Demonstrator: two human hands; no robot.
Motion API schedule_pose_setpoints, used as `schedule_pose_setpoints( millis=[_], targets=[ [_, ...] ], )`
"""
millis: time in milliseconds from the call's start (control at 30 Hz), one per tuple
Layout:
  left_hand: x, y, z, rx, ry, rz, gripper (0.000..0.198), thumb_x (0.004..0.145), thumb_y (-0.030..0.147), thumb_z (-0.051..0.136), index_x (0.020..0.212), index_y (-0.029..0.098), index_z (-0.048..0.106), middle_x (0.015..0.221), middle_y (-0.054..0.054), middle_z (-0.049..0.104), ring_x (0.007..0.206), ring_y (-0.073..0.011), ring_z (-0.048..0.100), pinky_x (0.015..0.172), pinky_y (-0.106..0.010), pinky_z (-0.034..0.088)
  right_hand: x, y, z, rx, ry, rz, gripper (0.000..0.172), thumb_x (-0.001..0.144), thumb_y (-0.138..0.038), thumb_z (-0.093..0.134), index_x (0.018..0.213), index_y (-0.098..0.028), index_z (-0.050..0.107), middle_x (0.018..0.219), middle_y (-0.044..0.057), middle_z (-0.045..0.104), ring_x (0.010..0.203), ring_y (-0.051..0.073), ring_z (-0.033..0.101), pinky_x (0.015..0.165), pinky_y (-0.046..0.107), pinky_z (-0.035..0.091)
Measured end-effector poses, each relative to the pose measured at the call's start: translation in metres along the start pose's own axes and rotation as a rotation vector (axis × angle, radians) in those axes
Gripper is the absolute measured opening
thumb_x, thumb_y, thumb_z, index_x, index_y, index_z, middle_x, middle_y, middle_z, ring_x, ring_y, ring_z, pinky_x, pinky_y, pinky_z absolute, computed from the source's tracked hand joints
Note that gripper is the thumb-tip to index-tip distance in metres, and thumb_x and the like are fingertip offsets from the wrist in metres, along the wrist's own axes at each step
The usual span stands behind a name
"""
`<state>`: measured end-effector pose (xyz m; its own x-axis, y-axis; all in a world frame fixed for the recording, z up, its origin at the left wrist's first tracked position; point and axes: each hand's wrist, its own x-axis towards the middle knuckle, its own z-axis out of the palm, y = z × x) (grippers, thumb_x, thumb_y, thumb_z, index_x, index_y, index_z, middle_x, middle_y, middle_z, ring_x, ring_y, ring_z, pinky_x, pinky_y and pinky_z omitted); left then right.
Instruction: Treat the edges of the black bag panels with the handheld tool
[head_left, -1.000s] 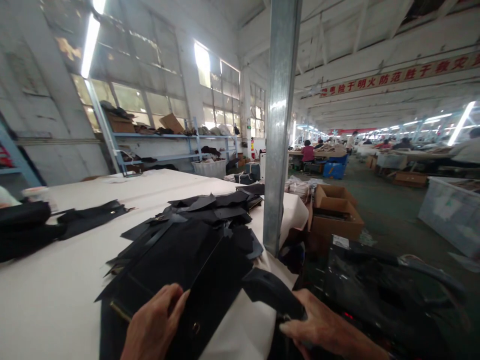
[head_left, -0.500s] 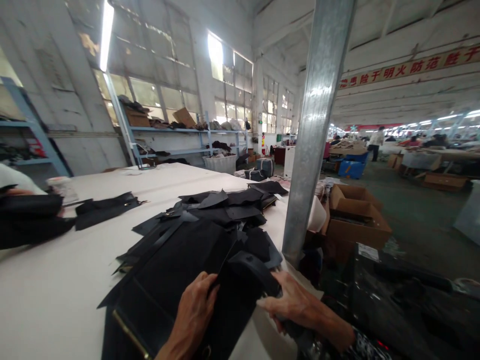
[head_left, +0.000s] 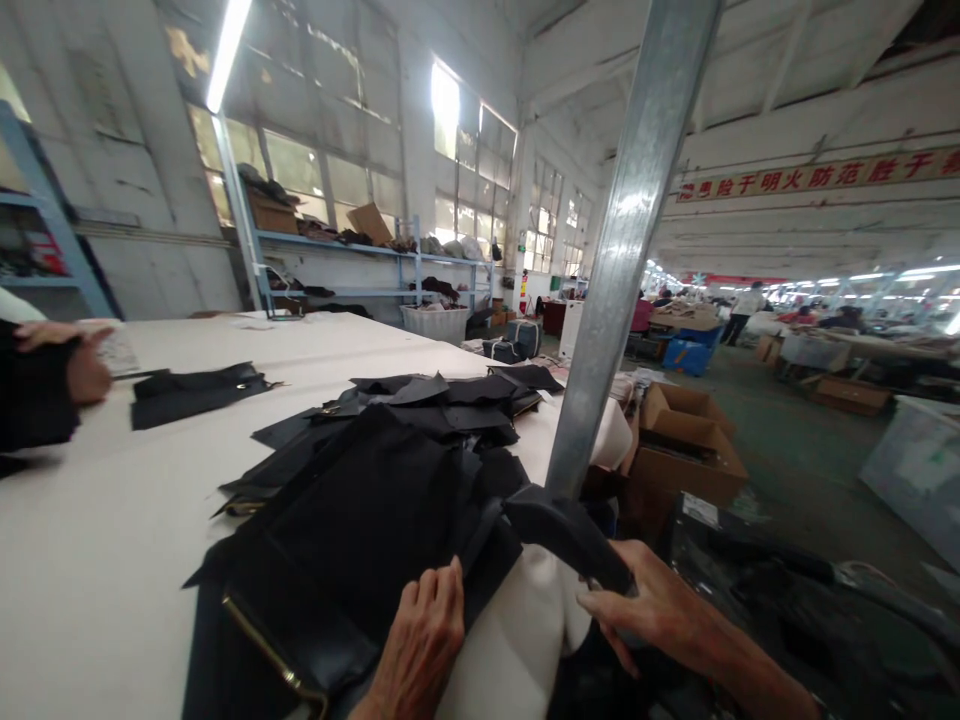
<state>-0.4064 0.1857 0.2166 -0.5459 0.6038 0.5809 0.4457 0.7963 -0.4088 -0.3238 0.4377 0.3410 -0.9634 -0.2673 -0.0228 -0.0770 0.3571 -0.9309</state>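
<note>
One right hand point(head_left: 646, 598) closed round black, curved, smooth-shelled tool point(head_left: 566, 528), right of lower centre | left hand point(head_left: 427, 625) half-curled on black, flat-cut fabric piece point(head_left: 352, 510), lower centre, pinch unclear | white, smooth surface point(head_left: 90, 560) below

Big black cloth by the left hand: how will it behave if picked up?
Likely bendy but not limp: the black cloth drapes over other dark pieces yet keeps fairly straight edges. Unlikely to roll: it looks broad and thin. Might drag those pieces along, since they overlap.
</note>
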Motion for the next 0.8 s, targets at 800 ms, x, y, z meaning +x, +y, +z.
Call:
schedule_pose_setpoints(
  millis=[800],
  targets=[
    [-0.011, -0.034, -0.023, -0.483, -0.16, -0.13, 0.034, 0.085, 0.004, 0.043, 0.114, 0.013, 0.057, 0.101, -0.007, 0.057, 0.09, -0.0188, 0.054, 0.083, -0.031, 0.049, 0.04, -0.015, 0.023, -0.149, 0.065, 0.043, 0.041, 0.081, -0.053, 0.054, 0.075, -0.013, 0.046, 0.052, 0.001, 0.052, 0.043, 0.013, 0.053, 0.043, 0.021, 0.043]
  ],
)
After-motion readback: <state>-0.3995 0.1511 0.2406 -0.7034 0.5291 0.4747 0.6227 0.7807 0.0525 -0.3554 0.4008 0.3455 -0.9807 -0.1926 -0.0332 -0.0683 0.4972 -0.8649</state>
